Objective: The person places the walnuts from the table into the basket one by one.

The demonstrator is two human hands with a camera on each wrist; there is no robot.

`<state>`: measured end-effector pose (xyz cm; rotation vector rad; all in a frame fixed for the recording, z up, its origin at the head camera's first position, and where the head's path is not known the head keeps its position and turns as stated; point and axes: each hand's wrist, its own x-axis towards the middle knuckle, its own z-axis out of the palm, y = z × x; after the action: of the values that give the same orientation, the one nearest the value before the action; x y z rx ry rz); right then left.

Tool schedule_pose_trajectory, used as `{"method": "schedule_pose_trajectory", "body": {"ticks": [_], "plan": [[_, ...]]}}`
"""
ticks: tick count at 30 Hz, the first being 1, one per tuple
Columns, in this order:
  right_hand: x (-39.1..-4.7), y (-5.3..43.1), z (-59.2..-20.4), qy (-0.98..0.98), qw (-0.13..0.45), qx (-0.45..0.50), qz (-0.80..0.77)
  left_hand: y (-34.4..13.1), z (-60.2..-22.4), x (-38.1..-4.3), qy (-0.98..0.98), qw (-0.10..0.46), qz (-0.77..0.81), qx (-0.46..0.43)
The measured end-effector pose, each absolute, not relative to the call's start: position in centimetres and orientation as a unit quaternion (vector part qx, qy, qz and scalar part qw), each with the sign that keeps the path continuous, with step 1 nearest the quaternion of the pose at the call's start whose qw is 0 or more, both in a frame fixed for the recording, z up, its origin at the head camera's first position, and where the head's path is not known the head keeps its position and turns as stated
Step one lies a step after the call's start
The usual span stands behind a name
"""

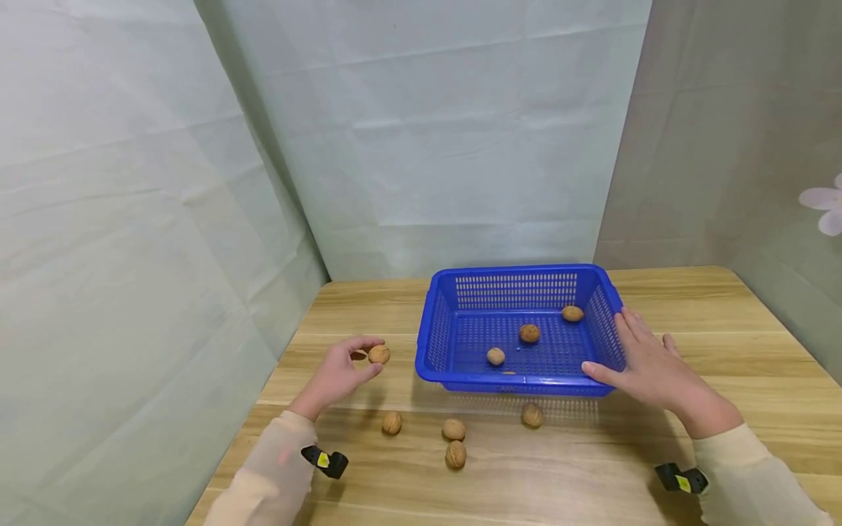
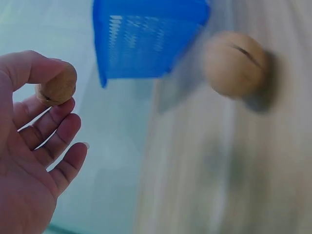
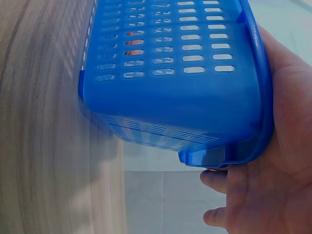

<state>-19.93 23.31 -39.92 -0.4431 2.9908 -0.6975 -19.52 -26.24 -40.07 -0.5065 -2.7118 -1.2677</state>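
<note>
Left of the basket, my left hand (image 1: 340, 371) pinches a walnut (image 1: 379, 354) between thumb and fingertips, raised above the table. The left wrist view shows this walnut (image 2: 59, 87) with the other fingers loosely bent behind it. My right hand (image 1: 647, 364) grips the near right corner of a blue plastic basket (image 1: 526, 381), thumb over the front rim, fingers on the right rim. Inside lie several walnuts, one (image 1: 529, 334) near the middle and another partly hidden behind the front wall. In the right wrist view the palm lies against the basket's rim (image 3: 263, 92).
Several loose walnuts lie on the wooden table (image 1: 368, 497) in front: one walnut (image 1: 392, 423) near my left hand, a close pair (image 1: 456, 454), and one walnut (image 1: 532, 416) just before the basket. Pale cloth (image 1: 460, 146) hangs behind and at the sides.
</note>
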Motion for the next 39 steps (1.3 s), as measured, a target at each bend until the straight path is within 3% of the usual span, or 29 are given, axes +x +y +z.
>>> {"method": "schedule_pose_trajectory", "body": {"ticks": [14, 39], "plan": [[-19.9, 23.2, -39.9, 0.964, 0.015, -0.145, -0.222, -21.0, -37.1, -23.0, -0.872, 0.056, -0.412, -0.258], [-19.9, 23.5, -40.1, 0.963, 0.015, -0.146, -0.226, -11.9, -35.3, -30.2, -0.88, -0.028, -0.406, -0.246]]}}
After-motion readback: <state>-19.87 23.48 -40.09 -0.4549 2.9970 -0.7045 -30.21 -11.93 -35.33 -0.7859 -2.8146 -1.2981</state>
